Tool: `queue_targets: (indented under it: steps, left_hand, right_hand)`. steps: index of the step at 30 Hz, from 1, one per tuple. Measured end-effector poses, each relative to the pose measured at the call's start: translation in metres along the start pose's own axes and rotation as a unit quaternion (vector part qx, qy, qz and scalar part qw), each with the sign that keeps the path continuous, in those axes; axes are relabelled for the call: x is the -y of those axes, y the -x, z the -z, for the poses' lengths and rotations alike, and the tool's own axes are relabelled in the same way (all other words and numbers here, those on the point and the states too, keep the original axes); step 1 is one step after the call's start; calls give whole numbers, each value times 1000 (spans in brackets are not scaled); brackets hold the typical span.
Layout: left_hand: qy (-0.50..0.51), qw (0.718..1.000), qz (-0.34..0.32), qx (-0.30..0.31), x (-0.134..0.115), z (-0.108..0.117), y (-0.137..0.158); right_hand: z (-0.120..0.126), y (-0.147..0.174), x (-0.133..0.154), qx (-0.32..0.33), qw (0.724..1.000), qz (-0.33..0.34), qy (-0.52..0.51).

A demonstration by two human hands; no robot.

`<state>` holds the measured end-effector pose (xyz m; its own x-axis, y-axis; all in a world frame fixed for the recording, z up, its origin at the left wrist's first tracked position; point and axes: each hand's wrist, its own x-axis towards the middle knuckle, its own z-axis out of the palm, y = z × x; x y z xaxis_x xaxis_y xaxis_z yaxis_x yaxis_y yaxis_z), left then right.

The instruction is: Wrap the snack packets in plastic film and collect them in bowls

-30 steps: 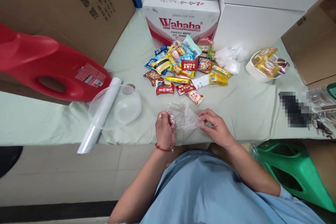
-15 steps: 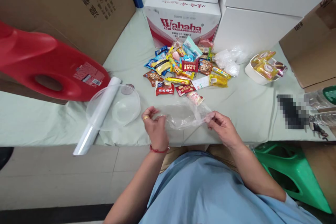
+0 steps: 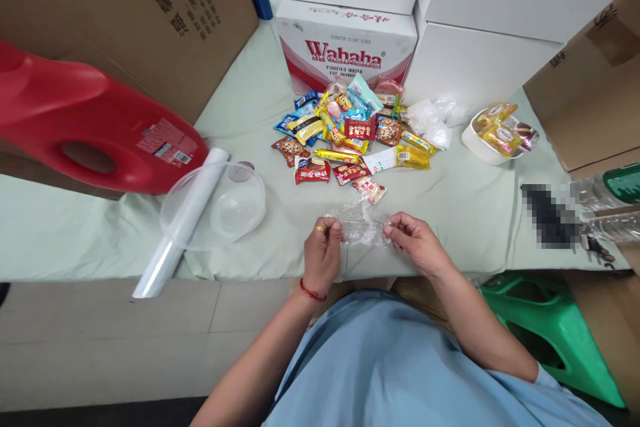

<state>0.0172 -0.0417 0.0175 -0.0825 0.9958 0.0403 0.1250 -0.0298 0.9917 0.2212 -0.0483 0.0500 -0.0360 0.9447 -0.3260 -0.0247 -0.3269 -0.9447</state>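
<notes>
Between my hands a thin clear plastic cover [image 3: 363, 225] is stretched, crumpled and see-through, just above the front of the table. My left hand [image 3: 324, 250] pinches its left edge; a ring and a red bracelet show on that side. Its right edge is caught between the thumb and fingers of my right hand [image 3: 413, 240]. Right behind the cover lies a small pink and cream snack packet [image 3: 370, 189]. Farther back is a heap of wrapped snacks [image 3: 345, 127] in red, yellow, blue and brown.
On the left a clear round bowl [image 3: 225, 210] rests over a white roll [image 3: 173, 247], beside a red jug [image 3: 100, 127]. Crumpled plastic [image 3: 433, 120] and a white bowl [image 3: 483, 147] of snacks stand to the right. Boxes [image 3: 350, 47] line the back. A green stool [image 3: 565, 333] is below.
My left hand has moved right, toward my right hand, and its fingers have closed on the cover's edge. The cover is now bunched up narrower.
</notes>
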Motion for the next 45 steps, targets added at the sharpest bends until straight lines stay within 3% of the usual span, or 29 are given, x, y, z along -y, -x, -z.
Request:
queue_targets:
  steps: [9,14,17,19,21,23,26,28,32,34,36,38,40,42,45]
  left_hand:
    - [72,987,-6,-141,10,28,-22]
    - [112,985,-32,-130,16,43,-30]
    - [34,991,-108,-70,8,46,-27]
    - [-63,980,-188,3,1,45,-22]
    - [-166,946,-265,80,-5,39,-13]
    - [-246,900,-334,136,-7,29,0]
    - [-322,838,-396,192,-3,8,22]
    - [-360,811,-404,224,2,-6,35]
    - [-386,786,-382,295,2,-23,51]
    - [-365,793,-366,323,-3,-23,53]
    - [-319,821,-346,324,-10,-18,53]
    - [-269,874,-315,254,-14,-11,50]
    - [-264,918,-269,125,-14,-6,42]
    - [-306,926,-218,23,-9,-5,29]
    - [-352,925,-142,22,4,-11,6]
  right_hand:
    - [38,-6,14,-50,997,-20,-55]
    - [61,-14,8,-59,996,-34,-49]
    - [66,-20,-2,-78,997,-19,-15]
    - [68,-22,-7,-140,989,18,34]
    - [68,-21,-9,-218,969,62,99]
    - [66,-17,-6,-242,955,80,152]
    - [53,-8,3,-129,968,45,211]
    - [37,-2,9,-55,955,54,287]
    - [2,4,12,-16,861,133,490]
    - [-8,3,6,-3,827,130,547]
    - [-10,-1,-1,-8,820,121,559]
    - [-6,-5,-9,-18,832,134,539]
    - [-1,-8,-16,-16,846,169,506]
    - [2,-8,-19,2,860,209,465]
    - [2,-6,-20,26,881,257,396]
